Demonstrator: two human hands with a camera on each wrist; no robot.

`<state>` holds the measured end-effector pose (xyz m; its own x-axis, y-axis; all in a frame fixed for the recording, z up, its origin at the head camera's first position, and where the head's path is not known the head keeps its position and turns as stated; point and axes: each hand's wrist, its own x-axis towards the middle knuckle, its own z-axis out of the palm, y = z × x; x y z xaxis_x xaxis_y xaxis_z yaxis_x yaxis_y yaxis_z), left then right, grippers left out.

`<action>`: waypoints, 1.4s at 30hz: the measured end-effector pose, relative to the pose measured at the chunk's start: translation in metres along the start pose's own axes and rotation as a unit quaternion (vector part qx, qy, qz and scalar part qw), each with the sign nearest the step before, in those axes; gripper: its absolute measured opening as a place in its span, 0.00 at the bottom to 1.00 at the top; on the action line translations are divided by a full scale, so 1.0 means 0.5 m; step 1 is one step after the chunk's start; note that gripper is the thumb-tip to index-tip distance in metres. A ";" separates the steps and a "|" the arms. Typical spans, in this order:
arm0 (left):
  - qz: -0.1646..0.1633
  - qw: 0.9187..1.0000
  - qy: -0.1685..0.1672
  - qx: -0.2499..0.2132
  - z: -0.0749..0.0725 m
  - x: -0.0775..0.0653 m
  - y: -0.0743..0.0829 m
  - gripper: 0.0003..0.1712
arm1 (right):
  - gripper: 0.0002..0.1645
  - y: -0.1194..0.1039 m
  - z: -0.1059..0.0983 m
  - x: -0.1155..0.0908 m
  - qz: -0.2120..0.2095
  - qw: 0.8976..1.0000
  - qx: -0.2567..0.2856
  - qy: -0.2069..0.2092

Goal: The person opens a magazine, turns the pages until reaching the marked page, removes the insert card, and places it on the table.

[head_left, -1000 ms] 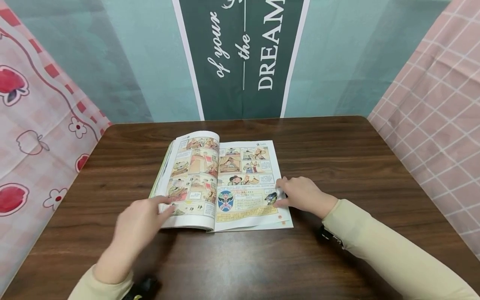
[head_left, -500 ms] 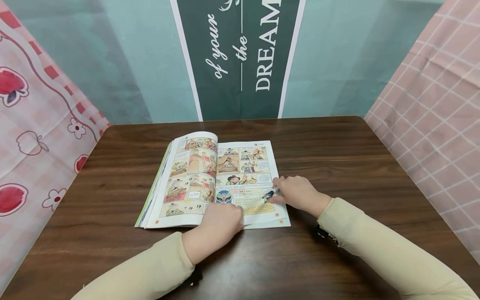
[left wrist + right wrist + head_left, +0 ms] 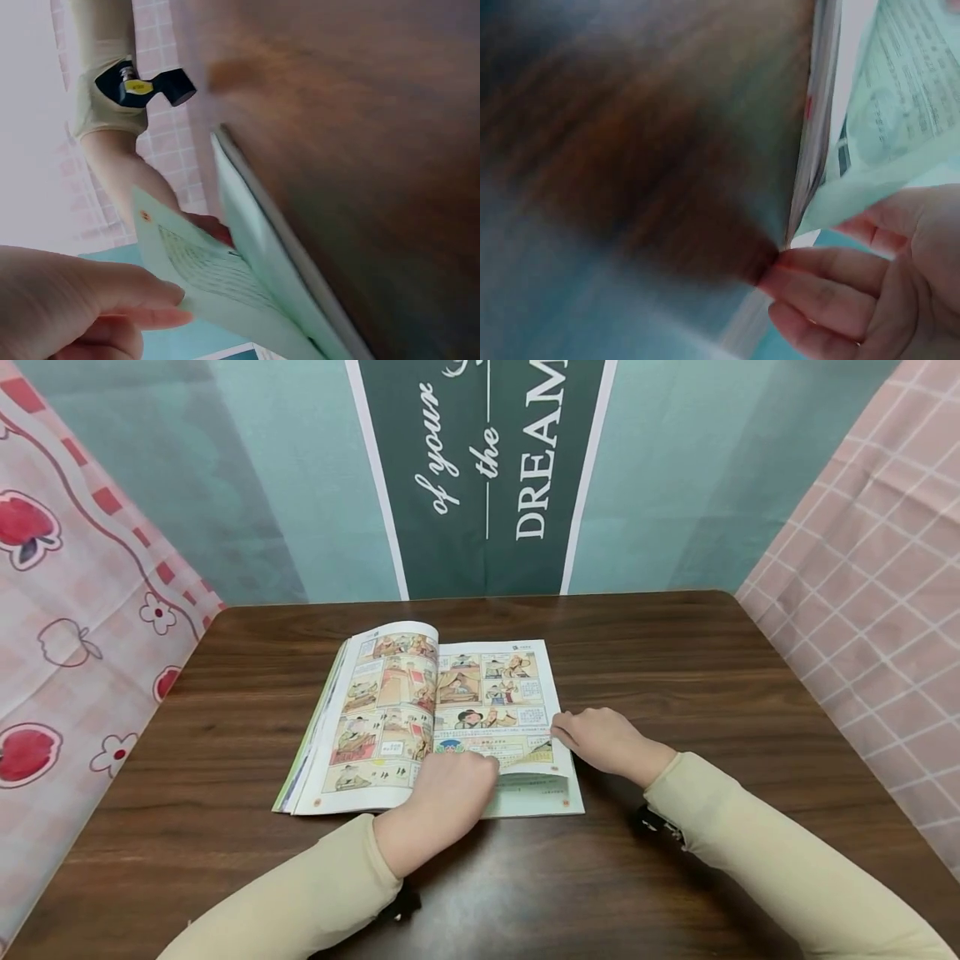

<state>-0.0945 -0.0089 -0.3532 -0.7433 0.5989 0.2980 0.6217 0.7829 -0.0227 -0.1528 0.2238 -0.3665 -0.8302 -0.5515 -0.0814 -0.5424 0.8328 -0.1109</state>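
An illustrated comic book (image 3: 390, 693) lies open on the table. My left hand (image 3: 450, 793) is at the bottom of its right-hand side. In the left wrist view, the thumb and finger of this hand (image 3: 97, 300) pinch the edge of a page (image 3: 217, 277), which curves up off the pages below. At the book's right edge is my right hand (image 3: 607, 743), its fingers curled at the same page's side. The right wrist view shows those fingers (image 3: 825, 292) against the book edge and the thumb by the raised page (image 3: 900, 112); their contact is partly hidden.
The dark wooden table (image 3: 675, 660) extends around the book. Behind it hangs a teal cloth (image 3: 667, 485) with a lettered dark green panel (image 3: 465, 560). Patterned cloths stand left (image 3: 75, 693) and right (image 3: 870, 577). A black device (image 3: 660, 827) is on the right wrist.
My left hand has moved from the left page across to the right page's bottom edge and lifted it, exposing the sheet beneath. The right hand stays at the right edge.
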 end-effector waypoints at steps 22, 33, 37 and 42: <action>-0.090 0.985 0.118 -0.084 -0.046 0.048 -0.016 0.17 | 0.56 0.031 -0.021 -0.028 0.028 0.988 0.099 -0.111; -0.067 0.970 0.215 -0.093 -0.071 0.006 -0.029 0.09 | 0.61 0.017 -0.010 -0.044 0.002 0.989 0.072 -0.129; -0.094 0.958 0.252 -0.099 -0.092 -0.027 -0.061 0.06 | 0.63 0.011 -0.007 -0.047 0.002 0.990 0.053 -0.133; -0.142 0.943 0.275 -0.124 -0.128 -0.082 -0.114 0.17 | 0.66 0.006 -0.003 -0.049 0.004 0.990 0.028 -0.135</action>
<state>-0.0837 -0.0886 -0.3029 -0.6900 0.1402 0.7101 0.5069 0.7940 0.3357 -0.1342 0.2401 -0.3636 -0.7651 -0.5441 -0.3443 -0.5218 0.8372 -0.1635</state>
